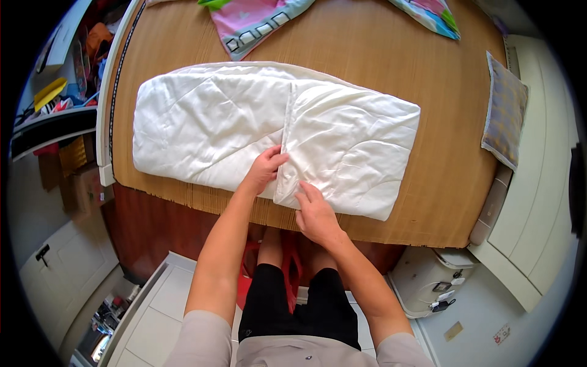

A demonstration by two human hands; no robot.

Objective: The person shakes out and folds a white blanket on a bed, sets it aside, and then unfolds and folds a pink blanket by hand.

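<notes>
A white quilted blanket (211,119) lies folded into a long strip on a bed mat, with its right part folded over so that an edge runs across the middle. My left hand (267,169) is at that edge, thumb on top and fingers bent against the fabric; whether it pinches the edge is hard to tell. My right hand (316,213) rests at the near border of the folded-over part, fingertips on the cloth and fingers slightly apart.
The brown bed mat (449,137) spreads under the blanket. Colourful printed bedding (257,23) lies at the far side. A grey patterned pillow (504,110) leans by the headboard (532,183) at right. Shelves with assorted items stand at left. A red plastic stool (293,275) is beneath me.
</notes>
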